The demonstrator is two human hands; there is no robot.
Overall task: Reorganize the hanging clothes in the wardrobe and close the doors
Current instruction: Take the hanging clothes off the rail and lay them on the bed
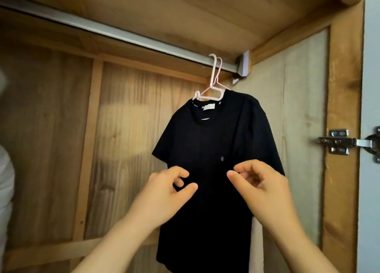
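Black cotton, by the look of it: a tee (216, 159) hangs from a pink hanger (211, 87) hooked on the metal rail (123, 36) at the rail's right end, just short of the bracket (243, 64). A second pink hook sits right beside the first on the rail, so two hangers may be nested there.

The left hand (166, 194) and right hand (261, 186) hover in front of the tee, well below the rail, fingers loosely curled with thumb and forefinger apart. Neither has hold of any cloth; whether the fingertips touch the fabric cannot be told.

Risks, as I judge them: a downward tug on the front could tip the hanger and slip the hook off the rail, or drag the collar off one shoulder. The two close hooks could tangle if one is slid along the rail. The tee's right sleeve hangs towards the hinge (337, 142) side, below the rail's end, and might catch when the door shuts.

Inside the collar there is a pale label and small white print; both are too small to read. A tiny chest emblem is also illegible.
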